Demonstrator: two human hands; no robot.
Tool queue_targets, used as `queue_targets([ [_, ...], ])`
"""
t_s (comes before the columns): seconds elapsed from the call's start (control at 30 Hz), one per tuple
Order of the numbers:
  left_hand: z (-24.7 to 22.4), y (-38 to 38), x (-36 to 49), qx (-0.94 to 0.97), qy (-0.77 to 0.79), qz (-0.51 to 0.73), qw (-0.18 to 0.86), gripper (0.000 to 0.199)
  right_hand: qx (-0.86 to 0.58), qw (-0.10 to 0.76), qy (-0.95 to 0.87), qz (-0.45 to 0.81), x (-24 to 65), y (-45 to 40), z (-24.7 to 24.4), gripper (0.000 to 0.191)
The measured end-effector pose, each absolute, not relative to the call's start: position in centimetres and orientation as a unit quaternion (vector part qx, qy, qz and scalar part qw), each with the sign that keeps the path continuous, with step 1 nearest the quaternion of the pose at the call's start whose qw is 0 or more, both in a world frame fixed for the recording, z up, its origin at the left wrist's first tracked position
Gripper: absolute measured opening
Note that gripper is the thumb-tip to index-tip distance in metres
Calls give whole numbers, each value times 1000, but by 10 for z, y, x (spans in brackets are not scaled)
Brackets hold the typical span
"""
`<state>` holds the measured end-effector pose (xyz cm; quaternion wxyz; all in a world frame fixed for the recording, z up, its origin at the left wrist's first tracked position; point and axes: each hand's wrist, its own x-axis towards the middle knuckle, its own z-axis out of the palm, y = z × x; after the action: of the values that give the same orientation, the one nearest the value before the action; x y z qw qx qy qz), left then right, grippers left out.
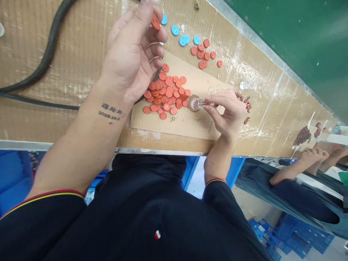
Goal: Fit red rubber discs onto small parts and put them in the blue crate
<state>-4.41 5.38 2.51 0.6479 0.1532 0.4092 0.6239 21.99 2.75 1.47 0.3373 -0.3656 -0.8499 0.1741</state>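
Note:
My left hand (136, 50) is raised at the top, with its fingers curled around a red round disc with small holes (156, 22), like a button. Its thumb tip reaches the frame's top edge, so part of the grip is cut off. My right hand (227, 112) pinches a tiny reddish piece (207, 103) at the rim of a small clear cup (194, 104). Left of the cup spreads a pile of red discs (166, 95) on a cardboard sheet (152, 125). Several small red-and-black leggy parts (247, 104) lie beyond my right knuckles.
Blue discs (175, 30) and more red discs (200, 54) lie farther back. Clear caps (244, 85) stand at the right. A black cable (51, 43) crosses the left side. Another person's hand (312, 156) is by dark small parts (302, 136).

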Motion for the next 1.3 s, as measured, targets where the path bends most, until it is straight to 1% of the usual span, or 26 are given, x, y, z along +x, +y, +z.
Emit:
queue_targets([
  [0.1, 26, 53, -44, 157, 406, 623, 650, 49, -347, 355, -848, 185, 220, 28, 14, 9],
  [0.17, 25, 52, -45, 158, 404, 622, 651, 50, -375, 326, -848, 186, 221, 27, 14, 5],
  [0.3, 23, 53, -45, 160, 403, 621, 653, 51, -424, 276, -837, 208, 224, 26, 13, 9],
  [0.57, 25, 53, -45, 163, 411, 618, 650, 54, -402, 297, -837, 221, 224, 27, 13, 6],
  [0.77, 26, 51, -45, 163, 414, 618, 648, 53, -434, 259, -833, 226, 225, 27, 14, 9],
  [0.97, 26, 51, -45, 164, 418, 615, 648, 55, -414, 277, -842, 207, 224, 27, 15, 9],
  [1.17, 22, 51, -46, 176, 408, 618, 649, 51, -456, 223, -839, 194, 227, 25, 15, 11],
  [1.3, 20, 52, -46, 174, 404, 626, 644, 52, -444, 243, -831, 230, 226, 25, 15, 12],
])
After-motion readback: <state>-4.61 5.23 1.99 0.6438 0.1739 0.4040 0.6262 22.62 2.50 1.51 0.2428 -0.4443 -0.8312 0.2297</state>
